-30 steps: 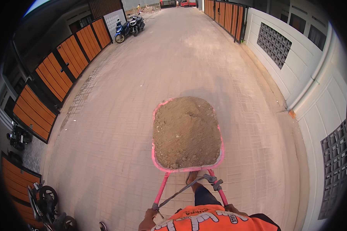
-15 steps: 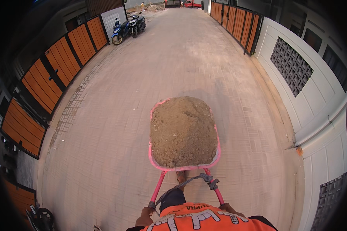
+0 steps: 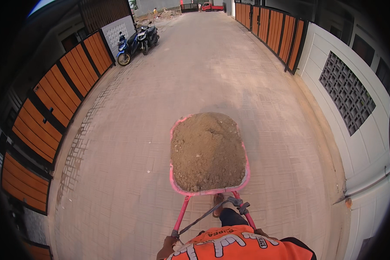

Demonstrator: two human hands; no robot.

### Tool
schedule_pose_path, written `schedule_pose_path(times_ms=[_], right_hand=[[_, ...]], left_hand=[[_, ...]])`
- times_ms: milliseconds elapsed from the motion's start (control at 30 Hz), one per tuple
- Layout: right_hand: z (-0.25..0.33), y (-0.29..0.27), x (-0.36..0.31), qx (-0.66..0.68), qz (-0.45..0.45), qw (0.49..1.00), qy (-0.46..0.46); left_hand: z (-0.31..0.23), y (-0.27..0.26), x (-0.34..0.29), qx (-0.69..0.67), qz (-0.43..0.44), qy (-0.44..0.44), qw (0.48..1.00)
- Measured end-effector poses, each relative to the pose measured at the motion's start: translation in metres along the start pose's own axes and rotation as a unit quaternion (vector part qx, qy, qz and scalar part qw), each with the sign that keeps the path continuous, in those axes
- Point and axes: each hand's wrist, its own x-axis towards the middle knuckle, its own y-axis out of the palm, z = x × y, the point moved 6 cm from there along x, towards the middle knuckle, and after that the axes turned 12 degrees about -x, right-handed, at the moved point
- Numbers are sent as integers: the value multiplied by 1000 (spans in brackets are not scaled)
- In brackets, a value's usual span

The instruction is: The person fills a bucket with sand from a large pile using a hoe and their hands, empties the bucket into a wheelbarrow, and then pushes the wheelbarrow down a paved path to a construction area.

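A pink wheelbarrow (image 3: 172, 181) stands out in front of me, heaped with brown sand (image 3: 208, 151). My left hand (image 3: 169, 243) is closed round the end of its left handle (image 3: 182, 214). On the right handle (image 3: 250, 220), my right hand (image 3: 264, 234) grips the end, partly covered by my orange shirt. A grey cloth strap (image 3: 203, 215) runs slantwise between the handles and is knotted round the right one. One of my feet (image 3: 219, 203) shows just behind the tray.
Orange slatted gates (image 3: 56, 102) line the paved lane (image 3: 182, 78) on the left. Two parked motorbikes (image 3: 128, 47) stand farther up that side. A white wall (image 3: 307, 65) and more gates (image 3: 273, 26) border the right. Rubble (image 3: 167, 15) and a red truck (image 3: 212, 7) are at the far end.
I have moved forward along the lane with the wheelbarrow; the gates, motorbikes and right wall have slid nearer. My legs have changed position in the stride. Both hands keep their hold.
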Motion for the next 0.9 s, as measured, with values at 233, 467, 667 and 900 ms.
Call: schedule_pose_path(times_ms=[233,467,667,900], right_hand=[[250,-222,93,-46,49,997,42],[451,-427,270,-19,19,999,45],[681,-587,381,-28,35,999,13],[915,-802,525,-1,15,1000,11]], left_hand=[[-273,-108,110,-35,-21,-1,999],[-598,-196,218,-24,-4,-32,999],[-811,-317,338,-23,32,-36,999],[-1143,-420,461,-30,-12,11,999]])
